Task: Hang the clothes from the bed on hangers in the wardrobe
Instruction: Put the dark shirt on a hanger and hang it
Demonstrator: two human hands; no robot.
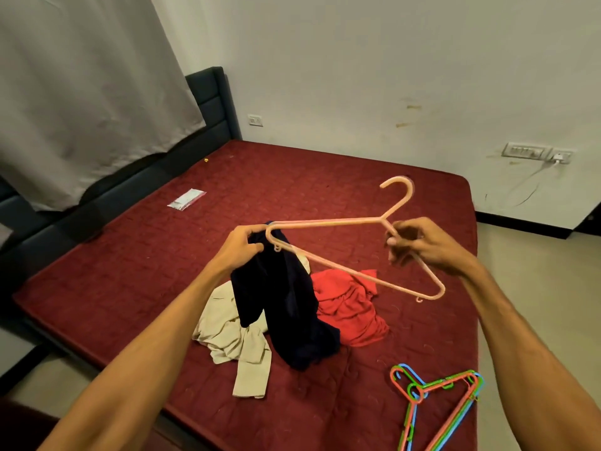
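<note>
Pink hanger [325, 221] pinched nr neck by right hand [419, 245]; left hand [242, 245] grips dark garment [283, 304] (hanging below it) at hanger's end.

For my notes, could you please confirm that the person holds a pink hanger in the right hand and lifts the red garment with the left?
Not quite. The head view shows the left hand lifting the navy garment, not the red garment, which lies on the bed. The right hand does hold the pink hanger.
</note>
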